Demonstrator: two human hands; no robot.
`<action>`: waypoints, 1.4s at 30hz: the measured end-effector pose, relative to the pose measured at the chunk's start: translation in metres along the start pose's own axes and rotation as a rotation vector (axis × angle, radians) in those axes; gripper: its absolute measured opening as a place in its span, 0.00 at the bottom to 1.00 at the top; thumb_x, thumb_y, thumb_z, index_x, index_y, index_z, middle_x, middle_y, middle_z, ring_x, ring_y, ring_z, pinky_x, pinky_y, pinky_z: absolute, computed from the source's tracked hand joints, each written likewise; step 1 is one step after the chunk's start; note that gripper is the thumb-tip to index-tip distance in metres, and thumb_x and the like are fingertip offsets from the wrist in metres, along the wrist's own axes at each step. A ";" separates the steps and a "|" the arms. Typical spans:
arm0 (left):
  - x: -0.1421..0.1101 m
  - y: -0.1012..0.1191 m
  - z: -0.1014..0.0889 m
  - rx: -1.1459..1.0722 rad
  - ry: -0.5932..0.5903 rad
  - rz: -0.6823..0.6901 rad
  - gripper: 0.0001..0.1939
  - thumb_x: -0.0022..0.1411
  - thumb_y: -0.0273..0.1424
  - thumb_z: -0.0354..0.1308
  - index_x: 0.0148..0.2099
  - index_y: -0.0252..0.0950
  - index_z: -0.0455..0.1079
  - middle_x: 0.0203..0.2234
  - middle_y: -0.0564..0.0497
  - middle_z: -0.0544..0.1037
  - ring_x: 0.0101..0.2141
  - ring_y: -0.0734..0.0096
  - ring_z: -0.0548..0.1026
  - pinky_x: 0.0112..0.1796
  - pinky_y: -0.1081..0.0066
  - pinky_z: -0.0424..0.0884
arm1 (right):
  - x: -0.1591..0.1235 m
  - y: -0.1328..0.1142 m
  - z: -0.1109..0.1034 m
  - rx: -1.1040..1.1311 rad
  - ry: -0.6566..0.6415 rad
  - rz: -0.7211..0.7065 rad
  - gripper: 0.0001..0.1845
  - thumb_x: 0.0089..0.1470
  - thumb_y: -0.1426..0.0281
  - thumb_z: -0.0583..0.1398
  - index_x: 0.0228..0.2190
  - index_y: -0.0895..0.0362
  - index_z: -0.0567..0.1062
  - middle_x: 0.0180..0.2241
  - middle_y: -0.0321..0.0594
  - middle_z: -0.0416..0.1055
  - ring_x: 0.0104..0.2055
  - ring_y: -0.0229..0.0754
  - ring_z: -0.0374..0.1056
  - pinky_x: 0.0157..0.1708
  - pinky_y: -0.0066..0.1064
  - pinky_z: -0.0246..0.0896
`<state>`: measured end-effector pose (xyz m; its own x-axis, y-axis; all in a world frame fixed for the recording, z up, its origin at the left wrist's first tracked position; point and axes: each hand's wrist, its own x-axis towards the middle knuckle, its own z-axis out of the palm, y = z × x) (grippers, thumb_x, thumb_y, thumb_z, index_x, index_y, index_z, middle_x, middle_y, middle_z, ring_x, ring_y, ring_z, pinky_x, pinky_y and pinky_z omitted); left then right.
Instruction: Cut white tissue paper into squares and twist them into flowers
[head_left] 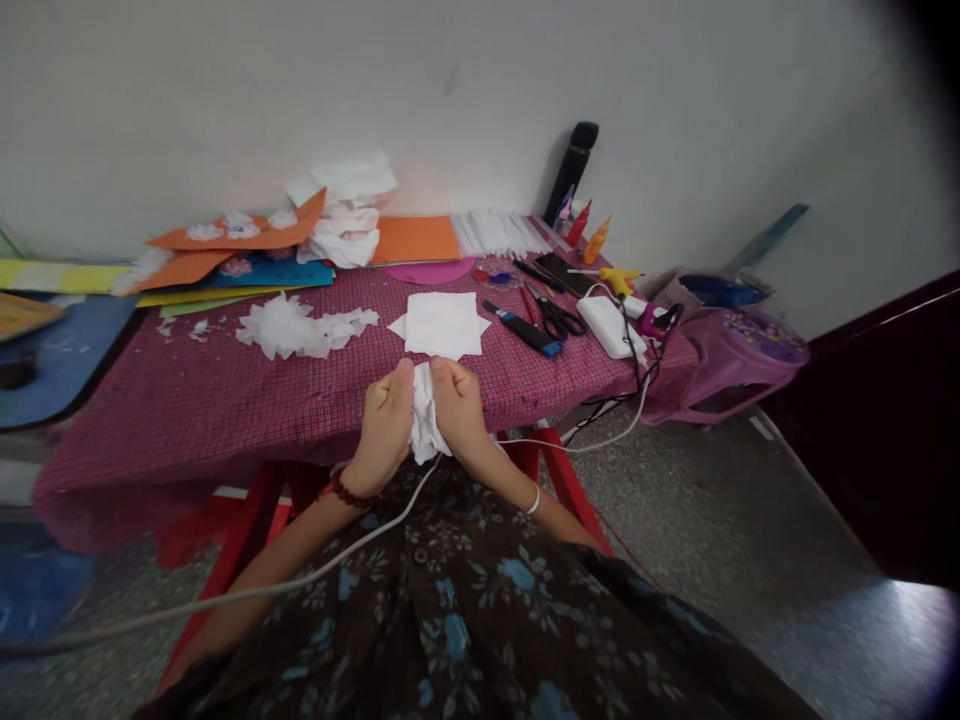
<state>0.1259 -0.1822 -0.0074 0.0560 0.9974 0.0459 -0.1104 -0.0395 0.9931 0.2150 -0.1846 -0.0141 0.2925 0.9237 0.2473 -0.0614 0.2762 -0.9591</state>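
Observation:
A crumpled piece of white tissue paper (426, 418) is gripped between my two hands at the table's front edge. My left hand (388, 420) is closed on its left side, thumb on top. On the other side my right hand (459, 408) is closed in the same way, and the two thumbs almost meet. Just beyond the hands lies a flat stack of white tissue squares (441, 322), with corners sticking out left and right. To its left sits a loose heap of cut white tissue pieces (292, 328).
A box cutter (525, 330), scissors (556, 316), a white power strip (606, 326) and a yellow glue gun (619, 281) lie at right. Coloured sheets (247, 270) fill the back left. White cables (600, 445) hang past the table's edge. A pink stool (742, 350) stands at right.

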 end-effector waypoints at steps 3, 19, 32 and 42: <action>0.001 0.003 -0.001 0.174 -0.003 0.133 0.25 0.63 0.46 0.56 0.22 0.38 0.54 0.16 0.57 0.55 0.20 0.77 0.53 0.21 0.73 0.50 | -0.002 0.001 0.001 -0.056 -0.008 -0.039 0.23 0.60 0.55 0.52 0.19 0.54 0.57 0.19 0.30 0.51 0.24 0.34 0.47 0.25 0.29 0.45; 0.009 0.012 -0.021 -0.211 -0.037 -0.152 0.23 0.54 0.49 0.65 0.26 0.35 0.65 0.16 0.57 0.66 0.17 0.79 0.61 0.19 0.76 0.58 | 0.002 0.004 -0.013 0.016 -0.083 -0.031 0.26 0.60 0.48 0.53 0.21 0.53 0.58 0.20 0.30 0.51 0.23 0.35 0.48 0.24 0.29 0.45; 0.011 0.005 -0.046 0.099 -0.230 -0.120 0.21 0.43 0.36 0.73 0.39 0.32 0.74 0.26 0.52 0.77 0.25 0.71 0.73 0.27 0.74 0.69 | 0.010 -0.004 -0.031 -0.001 -0.297 0.067 0.12 0.49 0.62 0.63 0.33 0.57 0.75 0.27 0.33 0.71 0.29 0.36 0.62 0.31 0.27 0.59; 0.000 0.022 -0.062 0.202 0.118 0.255 0.07 0.50 0.29 0.66 0.31 0.37 0.70 0.22 0.57 0.69 0.23 0.76 0.62 0.25 0.76 0.57 | 0.019 -0.001 -0.032 -0.041 -0.311 -0.109 0.08 0.50 0.65 0.60 0.24 0.55 0.75 0.26 0.34 0.72 0.32 0.39 0.66 0.37 0.31 0.61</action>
<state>0.0617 -0.1788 0.0074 -0.0647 0.9534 0.2946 0.0934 -0.2881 0.9530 0.2511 -0.1764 -0.0125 -0.0109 0.9276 0.3733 -0.0058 0.3733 -0.9277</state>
